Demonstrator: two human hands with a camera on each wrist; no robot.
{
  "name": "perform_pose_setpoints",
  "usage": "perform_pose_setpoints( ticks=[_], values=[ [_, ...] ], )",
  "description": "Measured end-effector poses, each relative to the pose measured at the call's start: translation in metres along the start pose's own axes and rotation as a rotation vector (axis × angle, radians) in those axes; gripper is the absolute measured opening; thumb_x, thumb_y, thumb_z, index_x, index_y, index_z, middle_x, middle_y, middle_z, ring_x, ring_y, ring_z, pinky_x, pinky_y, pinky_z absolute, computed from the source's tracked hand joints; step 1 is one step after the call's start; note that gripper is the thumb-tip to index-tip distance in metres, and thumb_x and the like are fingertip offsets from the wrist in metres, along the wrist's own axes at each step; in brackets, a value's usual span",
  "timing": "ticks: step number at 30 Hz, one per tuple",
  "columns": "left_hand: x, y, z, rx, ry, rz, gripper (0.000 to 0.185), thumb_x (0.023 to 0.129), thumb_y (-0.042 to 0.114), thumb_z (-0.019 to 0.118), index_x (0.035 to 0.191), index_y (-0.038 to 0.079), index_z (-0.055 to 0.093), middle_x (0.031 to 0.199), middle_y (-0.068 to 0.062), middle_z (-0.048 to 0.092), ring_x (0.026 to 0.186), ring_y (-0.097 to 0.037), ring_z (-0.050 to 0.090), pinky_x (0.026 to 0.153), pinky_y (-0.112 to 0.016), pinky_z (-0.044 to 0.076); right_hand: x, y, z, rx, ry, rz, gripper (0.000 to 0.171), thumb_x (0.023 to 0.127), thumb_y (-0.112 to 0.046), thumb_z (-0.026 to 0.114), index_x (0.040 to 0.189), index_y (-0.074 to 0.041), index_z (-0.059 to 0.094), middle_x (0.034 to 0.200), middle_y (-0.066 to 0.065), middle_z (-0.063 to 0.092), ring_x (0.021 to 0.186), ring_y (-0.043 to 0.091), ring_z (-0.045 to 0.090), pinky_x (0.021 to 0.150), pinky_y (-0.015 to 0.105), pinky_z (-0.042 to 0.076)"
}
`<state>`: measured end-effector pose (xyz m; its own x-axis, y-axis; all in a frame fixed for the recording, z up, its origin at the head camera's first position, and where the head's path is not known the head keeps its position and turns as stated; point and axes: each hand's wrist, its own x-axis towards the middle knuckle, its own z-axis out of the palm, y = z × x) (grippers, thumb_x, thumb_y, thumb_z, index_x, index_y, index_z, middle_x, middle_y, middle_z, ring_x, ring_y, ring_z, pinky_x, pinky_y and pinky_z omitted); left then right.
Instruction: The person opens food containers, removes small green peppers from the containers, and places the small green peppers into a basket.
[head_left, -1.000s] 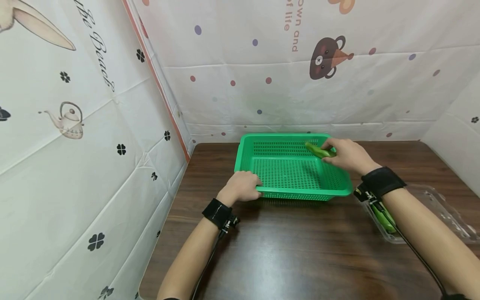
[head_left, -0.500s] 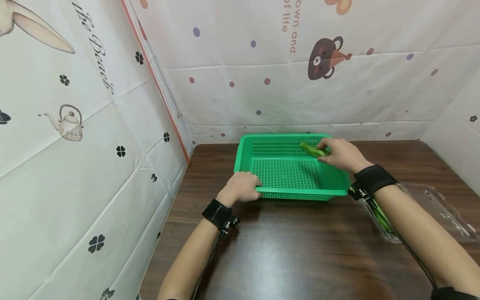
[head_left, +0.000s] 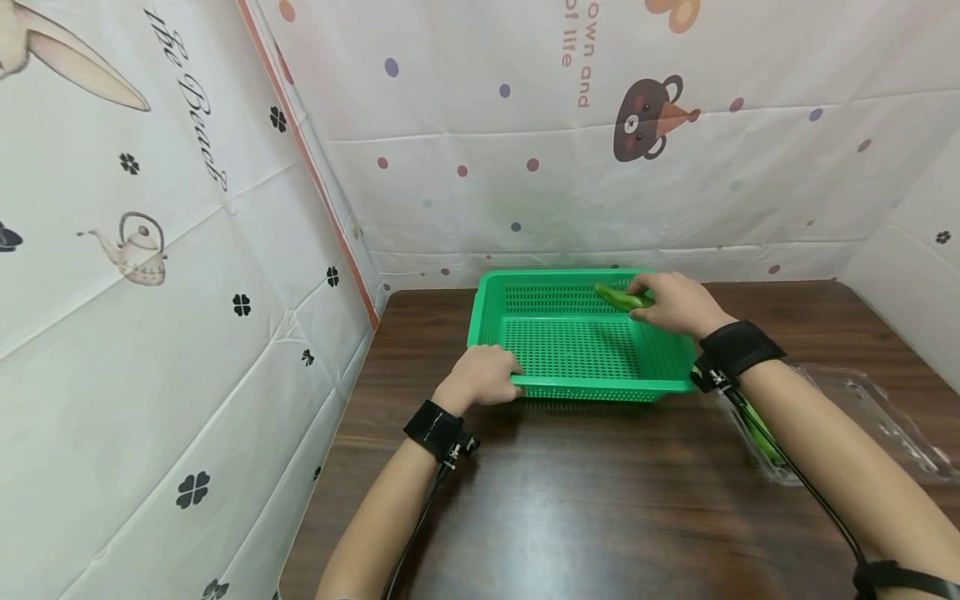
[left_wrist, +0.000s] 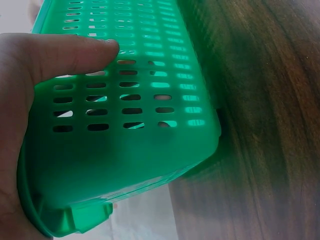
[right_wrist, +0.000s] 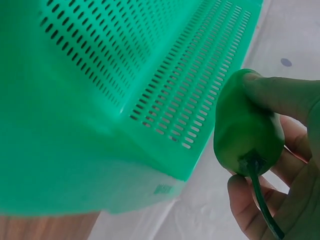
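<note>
A green plastic basket point(head_left: 577, 384) with slotted walls stands toward the back of the table. My left hand point(head_left: 486, 374) grips its near left corner; in the left wrist view the thumb point(left_wrist: 80, 54) lies along the slotted outer wall. Over the basket's back right part, my right hand point(head_left: 678, 303) pinches a green pepper point(head_left: 618, 297) between thumb and fingers. In the right wrist view the stem end of the pepper point(right_wrist: 245, 135) faces the camera, its long stem hanging down beside the palm. The basket's mesh floor point(head_left: 570, 346) holds nothing visible.
A clear plastic clamshell box point(head_left: 892, 425) lies at the right, partly under my right forearm, with a green pepper point(head_left: 767, 442) inside. Printed white sheets point(head_left: 450, 200) rise behind and left of the brown wooden table point(head_left: 555, 500). Cables run along both forearms.
My right hand has moved a little to the left with the pepper, farther over the basket. The left hand keeps its hold on the corner.
</note>
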<state>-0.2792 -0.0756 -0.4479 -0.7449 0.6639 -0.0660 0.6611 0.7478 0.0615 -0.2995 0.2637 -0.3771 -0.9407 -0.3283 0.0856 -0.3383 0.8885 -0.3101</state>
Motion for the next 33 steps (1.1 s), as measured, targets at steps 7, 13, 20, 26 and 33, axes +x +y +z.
perform_pose_setpoints(
  ticks=[7,13,20,26,33],
  values=[
    [0.000,0.000,0.001,0.003,0.017,0.001,0.025,0.091,0.041,0.067,0.110,0.029,0.079,0.060,0.011,0.046,0.059,-0.008,0.032,0.052,-0.026,0.026,0.006,-0.006,0.005,0.005,-0.008,-0.005,0.039,0.090,-0.017,0.077,0.125,-0.005,0.065,0.120,0.020,0.067,0.091,0.032,0.065,0.081,0.050,0.052],
    [-0.002,0.001,0.000,-0.007,0.022,0.005,0.017,0.090,0.041,0.068,0.094,0.027,0.079,0.058,0.012,0.034,0.058,-0.008,0.031,0.052,-0.026,0.024,0.012,-0.009,0.008,0.010,-0.013,-0.003,0.039,0.090,-0.018,0.077,0.125,-0.005,0.064,0.122,0.021,0.066,0.092,0.033,0.065,0.081,0.051,0.052],
    [-0.006,0.005,0.001,-0.019,0.019,0.005,0.018,0.090,0.041,0.068,0.079,0.027,0.071,0.056,0.011,0.026,0.056,-0.008,0.024,0.052,-0.026,0.021,0.016,-0.008,0.015,0.020,-0.012,0.014,0.039,0.090,-0.017,0.078,0.125,-0.006,0.065,0.121,0.019,0.067,0.092,0.031,0.065,0.080,0.049,0.052],
    [-0.009,0.007,0.002,-0.014,0.033,0.015,0.044,0.090,0.040,0.068,0.061,0.025,0.037,0.059,0.009,0.018,0.057,-0.007,0.018,0.052,-0.026,0.017,0.018,-0.011,0.016,0.017,-0.027,0.018,0.039,0.091,-0.018,0.076,0.126,-0.005,0.064,0.120,0.021,0.067,0.093,0.033,0.065,0.080,0.050,0.051],
    [-0.013,0.011,0.000,-0.009,0.041,0.018,0.046,0.089,0.040,0.068,0.060,0.025,0.036,0.059,0.009,0.018,0.057,-0.008,0.018,0.052,-0.026,0.017,0.022,-0.009,0.021,0.016,-0.034,0.017,0.040,0.092,-0.017,0.075,0.127,-0.003,0.063,0.120,0.023,0.065,0.095,0.036,0.064,0.082,0.051,0.051]
  ],
)
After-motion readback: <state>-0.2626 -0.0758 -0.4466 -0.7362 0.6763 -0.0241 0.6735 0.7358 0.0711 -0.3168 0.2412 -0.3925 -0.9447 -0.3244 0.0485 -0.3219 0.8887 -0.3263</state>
